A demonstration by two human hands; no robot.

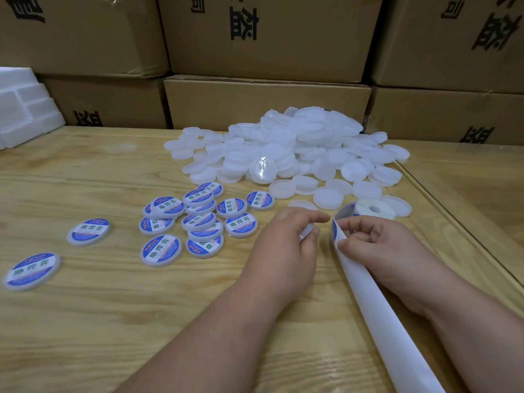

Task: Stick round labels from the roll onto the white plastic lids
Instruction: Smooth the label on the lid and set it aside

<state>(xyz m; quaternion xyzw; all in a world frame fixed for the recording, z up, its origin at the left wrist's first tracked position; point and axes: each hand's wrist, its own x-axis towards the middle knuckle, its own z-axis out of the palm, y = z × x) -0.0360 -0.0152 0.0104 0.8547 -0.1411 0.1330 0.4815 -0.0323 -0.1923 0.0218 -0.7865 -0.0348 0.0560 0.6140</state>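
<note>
I note my left hand [286, 239] curled round a bare white lid [307, 231], held ready beside my right hand [377, 242], whose fingers pinch the backing strip [374, 304] where a blue label [335, 232] lifts, the roll [374, 209] lying just beyond.

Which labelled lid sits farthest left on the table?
The labelled lid at the near-left edge, lying flat and alone; the next one sits farther right and farther back.
</note>
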